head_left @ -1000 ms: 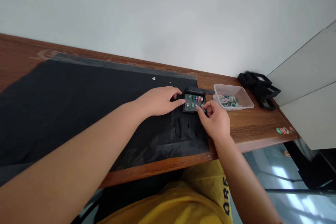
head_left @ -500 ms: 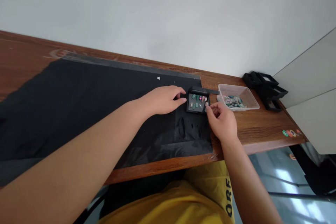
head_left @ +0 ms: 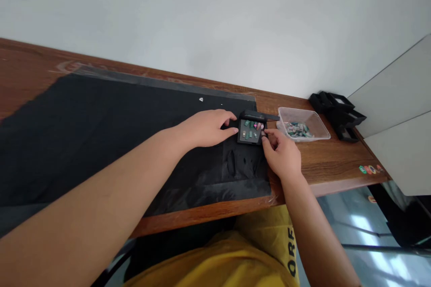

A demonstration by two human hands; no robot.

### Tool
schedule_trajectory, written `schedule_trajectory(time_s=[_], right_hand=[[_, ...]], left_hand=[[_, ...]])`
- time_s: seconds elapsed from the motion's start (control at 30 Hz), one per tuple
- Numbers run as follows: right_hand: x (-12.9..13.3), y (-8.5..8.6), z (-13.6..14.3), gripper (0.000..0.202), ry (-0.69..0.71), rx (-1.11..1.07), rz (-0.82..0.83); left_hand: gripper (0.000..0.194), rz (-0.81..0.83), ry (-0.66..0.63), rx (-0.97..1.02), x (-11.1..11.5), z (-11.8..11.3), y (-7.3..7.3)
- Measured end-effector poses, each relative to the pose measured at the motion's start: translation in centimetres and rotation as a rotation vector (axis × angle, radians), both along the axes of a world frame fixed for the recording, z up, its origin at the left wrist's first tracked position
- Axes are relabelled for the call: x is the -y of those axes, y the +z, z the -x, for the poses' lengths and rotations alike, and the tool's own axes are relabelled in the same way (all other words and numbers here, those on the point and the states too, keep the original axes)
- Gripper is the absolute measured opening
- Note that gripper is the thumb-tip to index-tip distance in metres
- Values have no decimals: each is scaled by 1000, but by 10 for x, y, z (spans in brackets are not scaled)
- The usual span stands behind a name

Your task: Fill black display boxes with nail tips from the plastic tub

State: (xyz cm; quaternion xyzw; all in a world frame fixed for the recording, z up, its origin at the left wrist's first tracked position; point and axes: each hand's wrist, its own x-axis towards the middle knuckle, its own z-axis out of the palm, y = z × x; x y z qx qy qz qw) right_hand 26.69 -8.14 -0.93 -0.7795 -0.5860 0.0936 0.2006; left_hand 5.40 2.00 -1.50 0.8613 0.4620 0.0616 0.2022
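Observation:
A small black box (head_left: pixel 240 140) stands with its lid (head_left: pixel 259 115) raised along the far side. Several press-on nails (head_left: pixel 250 134), green, pink and pale, lie in its grey insert. My left hand (head_left: pixel 215 128) is open at the box's left side, thumb and index finger apart, close to the edge. At the right side, my right hand (head_left: pixel 283 150) has its thumb and index fingertip closed about a pale press-on nail (head_left: pixel 263 133) in the right part of the box. Its other fingers curl under, and the fingertips partly hide that corner.
A clear plastic tub (head_left: pixel 319 125) with many loose nails is to the right, before stacked black boxes (head_left: pixel 340 110). A black mat (head_left: pixel 128 143) covers the wooden table (head_left: pixel 323 161). A small white piece (head_left: pixel 201 99) lies on the mat. Round stickers (head_left: pixel 370 169) mark the right edge.
My right index fingertip has moved up slightly, away from the thumb, along the box's right side. My left hand stays in place. The whole view has shifted a little.

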Motion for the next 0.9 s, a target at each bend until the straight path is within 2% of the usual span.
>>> schedule_trajectory(time_s=[0.9], right_hand=[[0,-1,3,26,6,23,7]], left_hand=[[61,-30,-20,5,1,-1,-2]])
